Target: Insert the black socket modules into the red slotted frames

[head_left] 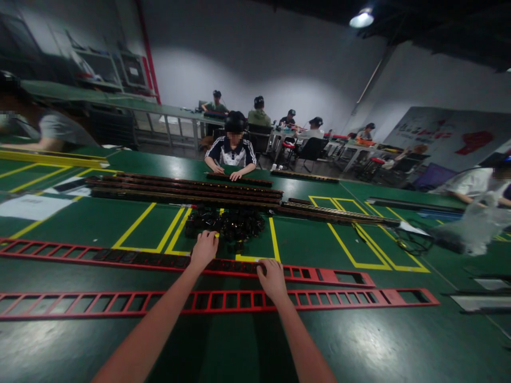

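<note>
Two long red ladder-like frames lie across the green table. The farther red frame (346,276) has black pieces (147,258) in several of its middle slots; the nearer red frame (407,298) shows open slots. My left hand (205,249) is at the near edge of a pile of black parts (239,225), just above the farther frame, its fingers bent together; what they hold, if anything, is hidden. My right hand (272,277) rests on the farther frame with curled fingers, beside the black pieces. Whether it grips anything is unclear.
Behind the pile lie long dark strips (191,191) in a bundle. White paper (34,207) is at the left, a clear plastic bag (475,229) at the right. Yellow tape marks the green table (379,346). A person (231,151) sits opposite; more people are at both sides and behind.
</note>
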`<state>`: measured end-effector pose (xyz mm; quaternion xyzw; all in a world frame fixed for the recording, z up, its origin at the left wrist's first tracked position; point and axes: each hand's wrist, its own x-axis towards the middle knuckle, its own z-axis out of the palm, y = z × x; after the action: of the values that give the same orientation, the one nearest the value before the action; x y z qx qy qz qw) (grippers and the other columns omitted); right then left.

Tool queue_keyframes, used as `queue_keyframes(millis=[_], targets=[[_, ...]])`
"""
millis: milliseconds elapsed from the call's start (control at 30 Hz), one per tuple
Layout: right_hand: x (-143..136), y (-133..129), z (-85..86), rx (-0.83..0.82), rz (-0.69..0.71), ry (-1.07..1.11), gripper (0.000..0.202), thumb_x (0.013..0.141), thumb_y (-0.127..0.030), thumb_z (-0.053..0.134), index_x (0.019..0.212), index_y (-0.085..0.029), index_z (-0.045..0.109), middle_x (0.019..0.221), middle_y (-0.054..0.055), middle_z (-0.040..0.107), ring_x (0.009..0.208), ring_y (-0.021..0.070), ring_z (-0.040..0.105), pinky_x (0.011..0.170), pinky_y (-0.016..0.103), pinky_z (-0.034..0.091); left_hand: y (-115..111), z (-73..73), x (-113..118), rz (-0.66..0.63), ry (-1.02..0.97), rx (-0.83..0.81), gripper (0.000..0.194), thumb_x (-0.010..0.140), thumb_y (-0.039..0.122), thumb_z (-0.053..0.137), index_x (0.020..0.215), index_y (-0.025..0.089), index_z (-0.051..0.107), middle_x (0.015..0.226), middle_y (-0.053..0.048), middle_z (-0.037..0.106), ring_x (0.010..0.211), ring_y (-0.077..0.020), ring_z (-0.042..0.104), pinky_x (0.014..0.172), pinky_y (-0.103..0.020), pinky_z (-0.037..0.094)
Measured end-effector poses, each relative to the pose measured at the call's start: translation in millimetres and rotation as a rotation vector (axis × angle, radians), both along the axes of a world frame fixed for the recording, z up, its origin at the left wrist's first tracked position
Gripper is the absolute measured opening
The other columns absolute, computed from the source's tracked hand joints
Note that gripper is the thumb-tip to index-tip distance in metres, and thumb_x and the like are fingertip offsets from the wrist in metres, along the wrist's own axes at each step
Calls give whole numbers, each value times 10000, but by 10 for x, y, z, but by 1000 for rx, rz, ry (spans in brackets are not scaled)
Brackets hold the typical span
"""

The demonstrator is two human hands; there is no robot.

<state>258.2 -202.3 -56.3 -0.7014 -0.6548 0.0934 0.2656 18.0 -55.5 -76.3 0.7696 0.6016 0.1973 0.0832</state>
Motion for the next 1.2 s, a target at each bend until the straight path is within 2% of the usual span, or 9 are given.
queue_keyframes(millis=[167, 267, 433, 567, 767, 900, 1000, 1100, 1200], targets=[[-2, 4, -6, 1, -11, 23, 193, 923, -233, 499, 1009, -216, 671, 1048, 51, 712, 1040, 224, 606, 968, 377, 373, -38, 64, -4, -7, 18, -22, 327, 989, 404, 445, 1112, 187, 656, 1082, -106, 561, 1018, -248, 549, 828, -332, 488], [-1, 3, -11, 7, -6, 30, 197, 926, -234, 496, 1014, -223, 672, 1056, 52, 712, 1048, 225, 608, 983, 381, 365, -73, 123, 7, -37, 51, -21, 333, 990, 409, 434, 956, 177, 670, 1014, -105, 568, 978, -256, 550, 825, -349, 474], [1, -7, -4, 8, -14, 15, 202, 924, -240, 495, 1015, -228, 675, 1054, 55, 713, 1051, 225, 612, 991, 384, 365, -106, 196, 22, -172, 76, -30, 338, 1024, 276, 327, 997, 194, 654, 1083, -89, 605, 1028, -218, 559, 891, -319, 435], [4, -8, -7, 7, -5, 7, 209, 927, -234, 485, 1013, -226, 676, 1045, 54, 714, 1036, 219, 615, 987, 377, 371, -107, 184, 37, -251, 88, -95, 341, 1024, 325, 345, 915, 209, 646, 958, -58, 646, 926, -187, 610, 794, -274, 442], [7, -5, -26, 15, -8, -22, 202, 922, -219, 487, 1003, -222, 672, 1029, 58, 717, 1030, 221, 617, 980, 370, 371, -99, 156, 43, -268, 97, -151, 431, 1014, 436, 363, 771, 195, 625, 876, -68, 668, 837, -201, 646, 711, -274, 438], [5, -6, -20, 6, -6, -20, 204, 928, -223, 484, 1012, -225, 669, 1035, 53, 715, 1033, 216, 615, 977, 367, 373, -102, 175, 29, -297, 73, -130, 291, 1019, 320, 376, 1047, 223, 648, 1042, -60, 703, 1010, -204, 647, 865, -299, 434], [5, -2, -27, 7, -9, -22, 202, 930, -224, 485, 1013, -220, 669, 1036, 49, 715, 1034, 212, 615, 982, 367, 372, -100, 195, 16, -303, 60, -111, 349, 987, 151, 356, 1211, 231, 611, 1187, -64, 681, 1134, -199, 606, 959, -323, 399], [6, -2, -34, 12, -9, -18, 200, 937, -236, 486, 1018, -216, 668, 1040, 46, 714, 1032, 210, 616, 987, 369, 370, -107, 222, 11, -317, 62, -111, 363, 917, 61, 384, 1046, 218, 685, 1110, -54, 703, 1090, -201, 615, 958, -329, 398], [4, -6, -27, 7, -6, -19, 199, 936, -233, 485, 1011, -219, 669, 1040, 43, 713, 1035, 209, 614, 984, 368, 372, -131, 249, 21, -330, 59, -97, 313, 908, 90, 412, 885, 219, 697, 1035, -41, 705, 1034, -194, 616, 939, -326, 410]])
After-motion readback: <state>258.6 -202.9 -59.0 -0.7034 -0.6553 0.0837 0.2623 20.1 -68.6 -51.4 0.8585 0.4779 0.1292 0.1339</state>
